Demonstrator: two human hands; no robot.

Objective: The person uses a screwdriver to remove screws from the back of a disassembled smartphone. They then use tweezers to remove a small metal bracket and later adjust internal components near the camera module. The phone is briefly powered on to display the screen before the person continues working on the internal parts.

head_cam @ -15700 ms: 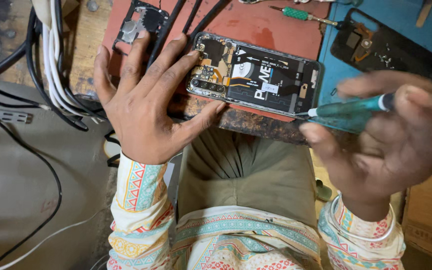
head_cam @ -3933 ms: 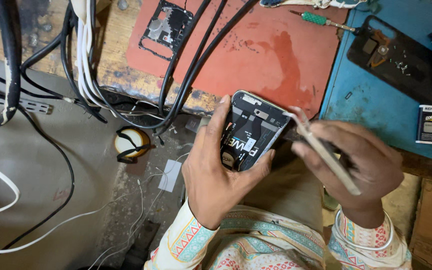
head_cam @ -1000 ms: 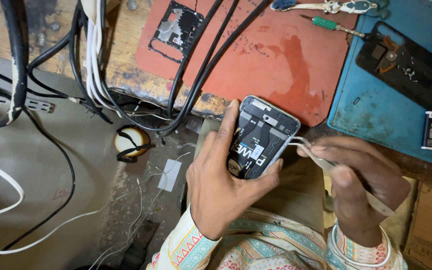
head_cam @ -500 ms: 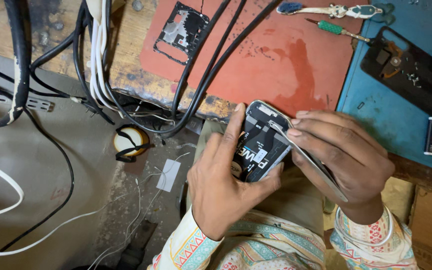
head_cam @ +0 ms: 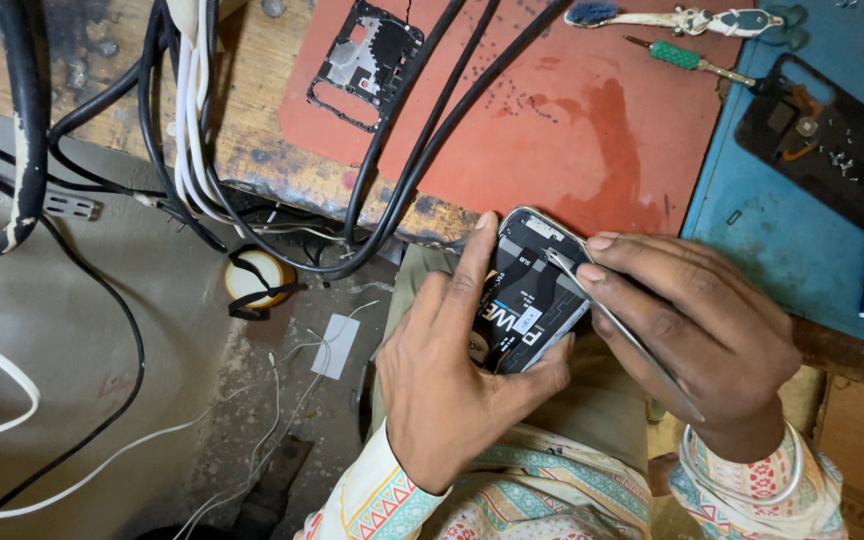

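Observation:
My left hand [head_cam: 457, 375] grips an opened smartphone [head_cam: 530, 295] with its back removed, black battery showing, held over my lap just below the bench edge. My right hand [head_cam: 697, 335] pinches metal tweezers [head_cam: 617, 330]. Their tips touch the phone's upper right part, near its rim. The tweezers' long end sticks out down and right past my palm.
A red mat [head_cam: 572, 110] lies on the wooden bench with a black phone frame part [head_cam: 364, 62], a brush [head_cam: 672, 18] and a green screwdriver [head_cam: 687, 60]. A blue mat [head_cam: 802, 240] holds a black back cover [head_cam: 827, 145]. Thick cables [head_cam: 392, 170] hang over the bench edge at left.
My right hand moved up and left, bringing the tweezers' tips onto the phone's upper edge. The phone stayed in my left hand, tilted slightly.

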